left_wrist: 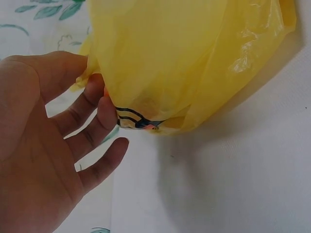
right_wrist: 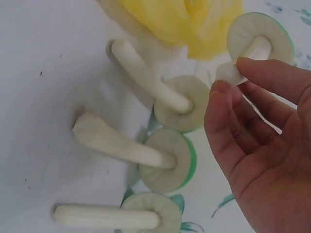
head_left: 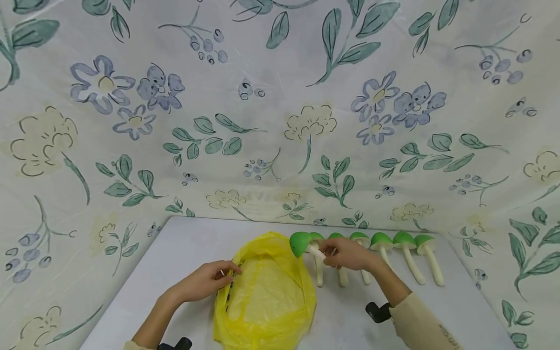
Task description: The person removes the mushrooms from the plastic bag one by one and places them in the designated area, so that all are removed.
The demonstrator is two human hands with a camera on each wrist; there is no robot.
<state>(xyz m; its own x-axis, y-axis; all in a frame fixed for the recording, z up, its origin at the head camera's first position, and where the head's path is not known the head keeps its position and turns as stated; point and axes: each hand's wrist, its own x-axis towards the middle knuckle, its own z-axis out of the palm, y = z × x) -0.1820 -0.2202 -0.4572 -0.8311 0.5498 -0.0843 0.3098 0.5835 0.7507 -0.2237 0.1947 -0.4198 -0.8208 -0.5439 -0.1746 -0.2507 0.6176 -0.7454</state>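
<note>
A yellow plastic bag (head_left: 308, 291) lies with its mouth spread wide on the white table. My left hand (head_left: 203, 282) pinches its left rim; in the left wrist view the bag's film (left_wrist: 160, 58) passes between thumb and fingers, near a dark printed mark. My right hand (head_left: 350, 253) holds a model mushroom (head_left: 300, 244) with a green cap and white stem, just past the bag's right edge. The right wrist view shows thumb and forefinger pinching the stem's end (right_wrist: 228, 74), the pale underside of the cap (right_wrist: 243, 36) facing the camera.
Several more green-capped mushrooms (head_left: 407, 240) lie in a row along the back right of the table (head_left: 350, 321), stems toward me. Some are partly behind my right hand. Flower-printed cloth (head_left: 262, 194) rises behind the table and shows at both sides.
</note>
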